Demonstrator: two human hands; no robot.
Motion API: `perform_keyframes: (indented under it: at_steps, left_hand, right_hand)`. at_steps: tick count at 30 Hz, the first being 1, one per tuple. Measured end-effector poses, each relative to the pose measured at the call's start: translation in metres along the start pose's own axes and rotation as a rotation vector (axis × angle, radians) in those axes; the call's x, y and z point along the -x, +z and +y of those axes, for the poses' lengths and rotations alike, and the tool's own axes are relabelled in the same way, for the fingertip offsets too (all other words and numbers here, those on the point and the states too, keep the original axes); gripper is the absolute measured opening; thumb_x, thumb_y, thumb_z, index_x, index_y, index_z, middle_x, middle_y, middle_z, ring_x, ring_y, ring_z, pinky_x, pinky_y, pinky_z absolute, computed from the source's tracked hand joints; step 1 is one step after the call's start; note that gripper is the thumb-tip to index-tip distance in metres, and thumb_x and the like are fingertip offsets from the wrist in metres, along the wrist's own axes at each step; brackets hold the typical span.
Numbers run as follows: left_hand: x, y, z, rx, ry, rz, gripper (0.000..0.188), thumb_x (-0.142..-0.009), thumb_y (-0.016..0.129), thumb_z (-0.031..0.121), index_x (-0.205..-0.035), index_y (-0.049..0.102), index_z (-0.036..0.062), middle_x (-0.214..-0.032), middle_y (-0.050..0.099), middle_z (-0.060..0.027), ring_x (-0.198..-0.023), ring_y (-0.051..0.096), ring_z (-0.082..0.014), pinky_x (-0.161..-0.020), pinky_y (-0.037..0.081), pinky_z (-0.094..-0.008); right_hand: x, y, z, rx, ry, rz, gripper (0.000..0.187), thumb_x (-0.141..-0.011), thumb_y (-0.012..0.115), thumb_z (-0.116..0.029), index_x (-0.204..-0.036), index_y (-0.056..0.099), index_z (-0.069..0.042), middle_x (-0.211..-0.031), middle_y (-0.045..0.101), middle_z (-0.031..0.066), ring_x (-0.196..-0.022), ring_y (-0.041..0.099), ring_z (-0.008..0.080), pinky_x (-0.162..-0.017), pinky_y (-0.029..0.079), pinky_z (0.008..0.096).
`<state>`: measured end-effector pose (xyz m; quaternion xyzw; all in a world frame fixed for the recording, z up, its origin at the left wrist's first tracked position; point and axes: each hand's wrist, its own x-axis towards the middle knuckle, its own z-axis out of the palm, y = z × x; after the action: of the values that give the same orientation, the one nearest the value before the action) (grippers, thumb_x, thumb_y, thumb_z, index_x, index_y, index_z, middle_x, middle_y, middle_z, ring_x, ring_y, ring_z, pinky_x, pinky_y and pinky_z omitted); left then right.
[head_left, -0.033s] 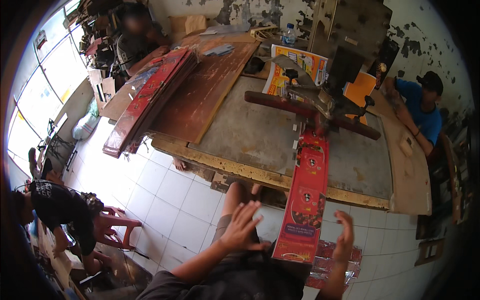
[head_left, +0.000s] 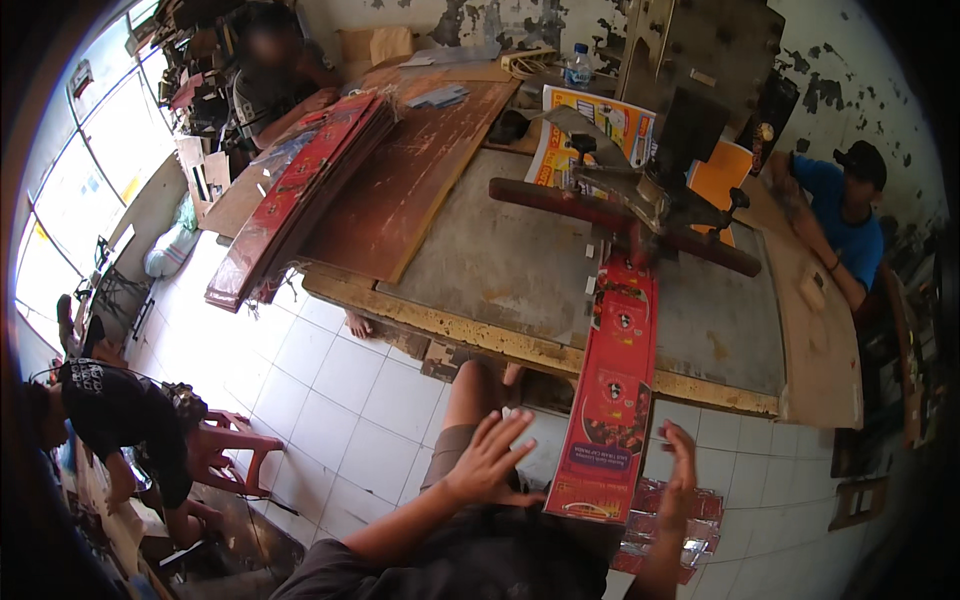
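A long red printed strip of packaging sheet (head_left: 612, 410) runs from under the machine's dark red crossbar (head_left: 540, 200) over the table's front edge to my lap. My left hand (head_left: 490, 462) is open beside the strip's left edge, fingers spread, its thumb close to the near end; I cannot tell whether it touches. On the other side, my right hand (head_left: 678, 478) is raised, fingers up and apart from the strip, holding nothing. Small pale blocks (head_left: 591, 285) sit along the strip's left edge on the grey tabletop (head_left: 500, 270).
At the table's left lies a stack of red printed strips (head_left: 290, 210). More shiny red packs (head_left: 690, 520) lie low by my right forearm. Co-workers sit at the far left, the right in a blue shirt (head_left: 850, 235), and the lower left near a red stool (head_left: 235, 455).
My left hand has shifted very slightly right, and my right fingers slightly left, toward the strip. The strip stays in place.
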<state>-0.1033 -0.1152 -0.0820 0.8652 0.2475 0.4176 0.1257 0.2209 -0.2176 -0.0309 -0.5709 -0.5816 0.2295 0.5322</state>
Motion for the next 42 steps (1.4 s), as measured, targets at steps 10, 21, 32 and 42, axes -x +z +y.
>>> perform_keyframes:
  at_steps: [10,21,32,42]
  left_hand:
    - [-0.007,0.034,0.042,0.273,0.17,0.062,0.131,-0.07,0.079,0.084,-0.165,0.029,0.0083,-0.167,0.034,-0.0314,-0.156,0.035,-0.0479,-0.128,0.022,-0.0596]
    - [-0.023,0.037,0.035,0.356,0.092,0.086,0.118,-0.083,0.063,0.087,-0.167,0.028,0.0116,-0.169,0.029,-0.0332,-0.157,0.03,-0.0535,-0.127,0.018,-0.0629]
    - [-0.078,0.029,0.006,0.096,-0.029,-0.081,0.095,-0.095,0.063,0.066,-0.162,0.037,0.0043,-0.17,0.034,-0.0261,-0.16,0.03,-0.0426,-0.129,0.017,-0.0561]
    - [-0.11,0.008,-0.021,-0.115,-0.068,-0.193,0.105,-0.088,0.059,0.081,-0.161,0.044,0.0067,-0.173,0.035,-0.0152,-0.162,0.027,-0.0344,-0.131,0.009,-0.0568]
  right_hand:
    - [0.026,0.052,-0.048,-0.466,0.05,-0.114,0.126,-0.092,0.042,-0.092,-0.168,0.018,0.006,-0.176,0.02,0.0213,-0.161,0.026,0.0311,-0.131,0.019,0.0487]
    - [0.035,0.066,-0.033,-0.206,-0.048,-0.08,0.105,-0.101,0.048,-0.076,-0.167,0.023,0.002,-0.177,0.007,0.0279,-0.164,0.016,0.0396,-0.13,0.023,0.0532]
    - [-0.036,0.055,-0.02,0.382,-0.166,-0.017,0.072,-0.11,0.044,-0.053,-0.162,0.041,-0.002,-0.171,0.033,0.0222,-0.159,0.028,0.0429,-0.129,0.012,0.0609]
    - [-0.066,0.046,-0.016,0.577,-0.193,-0.063,0.07,-0.109,0.042,-0.058,-0.156,0.051,-0.007,-0.169,0.041,0.0174,-0.161,0.026,0.0414,-0.127,0.003,0.0677]
